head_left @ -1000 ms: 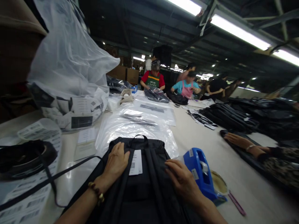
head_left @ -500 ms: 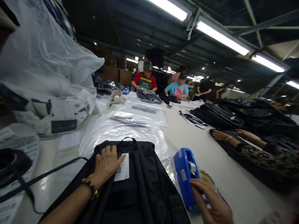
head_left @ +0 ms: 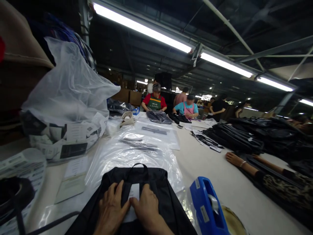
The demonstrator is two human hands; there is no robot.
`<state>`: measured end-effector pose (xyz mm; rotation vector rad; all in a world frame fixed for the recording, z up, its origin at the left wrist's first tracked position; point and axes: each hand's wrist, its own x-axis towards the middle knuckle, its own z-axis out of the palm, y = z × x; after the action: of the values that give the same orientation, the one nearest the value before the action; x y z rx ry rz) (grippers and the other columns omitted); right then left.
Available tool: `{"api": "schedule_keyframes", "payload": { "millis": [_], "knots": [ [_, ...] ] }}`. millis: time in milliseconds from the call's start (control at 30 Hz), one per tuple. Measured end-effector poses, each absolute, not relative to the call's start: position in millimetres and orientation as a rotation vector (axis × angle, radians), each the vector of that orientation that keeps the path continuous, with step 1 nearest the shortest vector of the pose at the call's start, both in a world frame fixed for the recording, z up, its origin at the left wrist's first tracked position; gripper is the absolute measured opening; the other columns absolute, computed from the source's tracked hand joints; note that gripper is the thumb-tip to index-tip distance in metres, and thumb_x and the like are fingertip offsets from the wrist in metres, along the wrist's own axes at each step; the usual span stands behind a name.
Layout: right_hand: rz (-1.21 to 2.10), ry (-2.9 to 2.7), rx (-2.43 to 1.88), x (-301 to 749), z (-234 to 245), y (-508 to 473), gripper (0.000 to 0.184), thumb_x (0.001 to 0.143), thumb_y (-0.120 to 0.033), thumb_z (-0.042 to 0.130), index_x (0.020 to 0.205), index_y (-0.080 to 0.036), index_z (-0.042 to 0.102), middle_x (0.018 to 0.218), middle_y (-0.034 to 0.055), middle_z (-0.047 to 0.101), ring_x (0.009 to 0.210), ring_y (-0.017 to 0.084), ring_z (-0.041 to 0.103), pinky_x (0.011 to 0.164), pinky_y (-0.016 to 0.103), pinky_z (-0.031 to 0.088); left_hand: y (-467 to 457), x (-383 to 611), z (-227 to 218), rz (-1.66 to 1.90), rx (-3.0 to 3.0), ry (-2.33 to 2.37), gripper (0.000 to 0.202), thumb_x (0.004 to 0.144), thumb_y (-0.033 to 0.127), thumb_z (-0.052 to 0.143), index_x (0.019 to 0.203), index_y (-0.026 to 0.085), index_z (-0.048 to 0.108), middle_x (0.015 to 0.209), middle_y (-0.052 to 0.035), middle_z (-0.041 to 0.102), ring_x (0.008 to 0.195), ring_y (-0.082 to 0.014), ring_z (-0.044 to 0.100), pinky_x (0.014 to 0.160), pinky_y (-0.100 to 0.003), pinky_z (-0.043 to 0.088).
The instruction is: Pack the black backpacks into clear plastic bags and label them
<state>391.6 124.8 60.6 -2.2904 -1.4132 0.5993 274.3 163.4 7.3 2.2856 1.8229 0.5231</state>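
Note:
A black backpack (head_left: 156,176) lies in front of me, its top loop pointing away. On it is a white paper tag (head_left: 133,194) between the straps. My left hand (head_left: 111,205) rests on the bag with its fingers spread, the thumb at the tag's left edge. Opposite it, my right hand (head_left: 148,205) has its fingers curled down against the bag and its thumb on the tag. Whatever may be under those fingers is hidden. A blue tape dispenser (head_left: 207,204) stands on the table to the right of the bag.
Clear plastic bags (head_left: 137,153) are stacked beyond the backpack. A sack of labels (head_left: 73,137) and a black roll (head_left: 14,199) are at left. A co-worker's arms (head_left: 244,164) rest on another black bag at right, near piled black bags (head_left: 234,137). Two people work across the table.
My right hand has moved left from the tape dispenser onto the tag, beside my left hand. The camera view has shifted, so the table things appear lower.

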Motion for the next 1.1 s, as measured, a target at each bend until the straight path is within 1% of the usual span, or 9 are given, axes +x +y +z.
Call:
{"api": "schedule_keyframes", "payload": {
  "millis": [133, 267, 467, 667, 767, 833, 900, 967, 1100],
  "knots": [
    [0.671, -1.400, -2.283, 398, 59, 133, 0.025, 0.068, -0.031, 0.062, 0.084, -0.012, 0.062, 0.094, 0.0210, 0.068, 0.096, 0.035, 0.063, 0.077, 0.040, 0.046, 166, 271, 0, 0.580, 2.242, 1.761, 0.054, 0.081, 0.035, 0.043, 0.130, 0.014, 0.044, 0.129, -0.0151, 0.047, 0.117, -0.0293, 0.046, 0.091, -0.045, 0.039],
    [0.706, -1.377, -2.271, 400, 56, 139, 0.004, 0.062, -0.022, 0.063, 0.064, -0.019, 0.061, 0.086, 0.0148, 0.070, 0.089, 0.032, 0.065, 0.071, 0.036, 0.047, 165, 270, 0, 0.587, 2.222, 1.739, 0.052, 0.082, 0.029, 0.041, 0.131, 0.012, 0.043, 0.131, -0.0157, 0.045, 0.119, -0.0288, 0.044, 0.092, -0.045, 0.038],
    [0.822, -1.187, -2.196, 398, 44, 145, 0.021, 0.053, -0.015, 0.064, 0.044, -0.021, 0.046, 0.065, 0.0076, 0.067, 0.075, 0.027, 0.066, 0.059, 0.030, 0.045, 168, 270, -8, 0.660, 2.231, 1.707, 0.050, 0.083, 0.030, 0.037, 0.129, 0.013, 0.044, 0.130, -0.0150, 0.046, 0.117, -0.0292, 0.044, 0.091, -0.046, 0.038],
    [0.973, -1.032, -2.062, 406, 43, 149, 0.021, 0.053, -0.009, 0.058, 0.045, -0.020, 0.041, 0.050, -0.0017, 0.054, 0.050, 0.014, 0.057, 0.047, 0.023, 0.042, 170, 269, -17, 0.740, 2.243, 1.714, 0.049, 0.082, 0.030, 0.037, 0.127, 0.012, 0.047, 0.126, -0.0151, 0.049, 0.115, -0.0288, 0.046, 0.091, -0.044, 0.039],
    [0.936, -1.041, -2.047, 418, 55, 147, 0.023, 0.054, -0.008, 0.054, 0.044, -0.020, 0.037, 0.043, -0.0053, 0.043, 0.042, 0.010, 0.047, 0.044, 0.022, 0.038, 168, 268, -11, 0.776, 2.223, 1.701, 0.050, 0.080, 0.030, 0.039, 0.124, 0.010, 0.049, 0.125, -0.0166, 0.050, 0.114, -0.0306, 0.047, 0.090, -0.046, 0.041],
    [0.854, -1.098, -2.059, 426, 66, 147, 0.022, 0.053, -0.010, 0.054, 0.043, -0.021, 0.037, 0.042, -0.0060, 0.039, 0.043, 0.010, 0.044, 0.044, 0.022, 0.034, 166, 269, -5, 0.926, 2.218, 1.633, 0.047, 0.079, 0.030, 0.039, 0.120, 0.011, 0.053, 0.125, -0.0171, 0.051, 0.116, -0.0314, 0.045, 0.092, -0.048, 0.039],
    [0.744, -1.179, -2.075, 429, 76, 147, 0.019, 0.051, -0.010, 0.054, 0.043, -0.020, 0.041, 0.043, -0.0050, 0.040, 0.047, 0.012, 0.045, 0.047, 0.024, 0.031, 163, 271, 4, 1.113, 2.143, 1.442, 0.043, 0.077, 0.033, 0.039, 0.112, 0.014, 0.058, 0.123, -0.0152, 0.054, 0.117, -0.0301, 0.046, 0.096, -0.047, 0.037],
    [0.636, -1.252, -2.085, 425, 83, 147, 0.015, 0.051, -0.011, 0.055, 0.045, -0.020, 0.044, 0.048, -0.0032, 0.045, 0.054, 0.014, 0.048, 0.051, 0.025, 0.030, 160, 276, 15, 1.100, 1.926, 1.206, 0.042, 0.076, 0.041, 0.043, 0.105, 0.017, 0.060, 0.116, -0.0131, 0.059, 0.112, -0.0283, 0.051, 0.096, -0.044, 0.039],
    [0.601, -1.378, -2.027, 403, 83, 141, 0.008, 0.058, -0.017, 0.056, 0.054, -0.020, 0.049, 0.058, -0.0008, 0.054, 0.063, 0.016, 0.052, 0.057, 0.026, 0.033, 152, 284, 38, 0.707, 1.183, 0.970, 0.060, 0.072, 0.066, 0.043, 0.101, 0.015, 0.059, 0.096, -0.0123, 0.065, 0.094, -0.0276, 0.061, 0.074, -0.038, 0.049]
  ]
}}
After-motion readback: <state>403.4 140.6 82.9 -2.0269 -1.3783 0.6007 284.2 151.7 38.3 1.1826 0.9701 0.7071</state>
